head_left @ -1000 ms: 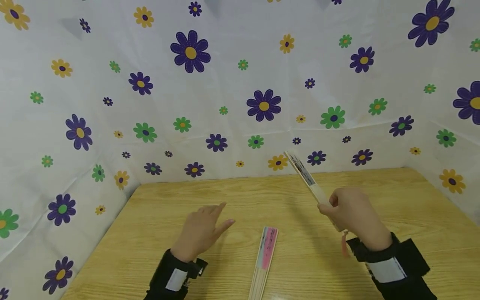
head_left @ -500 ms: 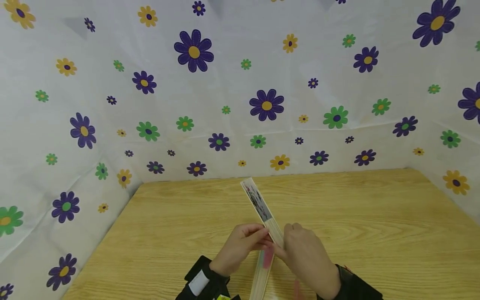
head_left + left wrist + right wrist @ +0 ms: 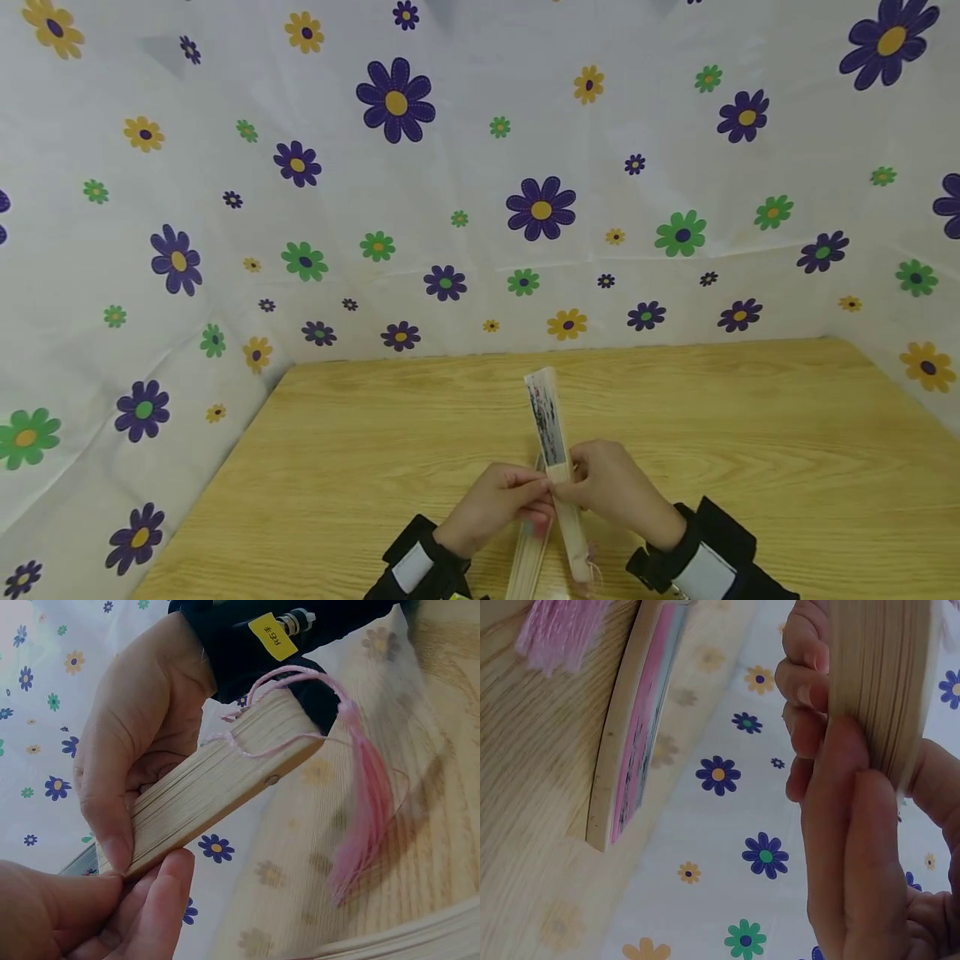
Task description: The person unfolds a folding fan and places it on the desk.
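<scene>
A closed wooden folding fan stands tilted between my two hands in the head view, its printed dark-and-white leaf pointing up. From the right, my right hand grips its ribs with the thumb in front. On the opposite side, my left hand pinches the fan's edge, as the left wrist view also shows. A pink tassel hangs from its pivot end. Behind and below lies a second closed fan with a pink and pale blue leaf, partly covered by my left hand in the head view.
The wood-grain table extends around both hands. A white sheet with flower prints rises behind the table and along its sides. In the right wrist view, another piece of pink tassel shows on the table near the lying fan.
My right hand has brought the fan from the right to the middle, where my left hand met it. Since half a second ago the fan has turned more upright.
</scene>
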The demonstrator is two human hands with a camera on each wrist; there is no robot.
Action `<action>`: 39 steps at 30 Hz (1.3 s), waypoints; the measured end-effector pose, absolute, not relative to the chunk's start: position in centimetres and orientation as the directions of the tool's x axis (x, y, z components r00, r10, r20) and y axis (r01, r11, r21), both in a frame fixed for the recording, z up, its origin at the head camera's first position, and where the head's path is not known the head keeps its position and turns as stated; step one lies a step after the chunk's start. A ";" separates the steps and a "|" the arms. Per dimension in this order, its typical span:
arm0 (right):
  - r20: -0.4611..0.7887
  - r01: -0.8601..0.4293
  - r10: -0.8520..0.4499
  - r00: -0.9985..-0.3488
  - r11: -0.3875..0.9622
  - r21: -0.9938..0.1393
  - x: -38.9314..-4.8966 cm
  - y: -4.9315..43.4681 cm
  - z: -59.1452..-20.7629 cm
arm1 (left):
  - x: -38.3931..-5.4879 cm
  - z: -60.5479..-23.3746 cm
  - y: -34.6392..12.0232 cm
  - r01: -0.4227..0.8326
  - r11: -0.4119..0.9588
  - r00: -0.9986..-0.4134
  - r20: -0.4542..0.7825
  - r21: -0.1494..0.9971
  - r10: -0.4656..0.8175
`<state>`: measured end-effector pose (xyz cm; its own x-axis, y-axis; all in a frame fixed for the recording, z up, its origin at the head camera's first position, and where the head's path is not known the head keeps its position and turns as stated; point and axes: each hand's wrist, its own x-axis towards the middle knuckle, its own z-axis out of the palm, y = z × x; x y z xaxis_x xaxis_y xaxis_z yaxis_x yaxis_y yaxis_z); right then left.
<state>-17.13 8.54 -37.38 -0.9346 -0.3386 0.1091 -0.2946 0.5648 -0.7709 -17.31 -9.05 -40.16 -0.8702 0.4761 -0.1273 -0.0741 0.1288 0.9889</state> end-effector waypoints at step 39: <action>0.053 -0.231 -0.282 -0.958 0.647 -0.726 -17.8 10.1 -36.7 | -17.5 -39.8 -9.1 -0.138 0.157 -0.885 -0.193 0.978 0.423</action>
<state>-17.81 10.13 -36.75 -0.9579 -0.2821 0.0533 -0.2311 0.6473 -0.7264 -17.47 -9.11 -39.78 -0.8855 0.4227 -0.1930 -0.1384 0.1566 0.9779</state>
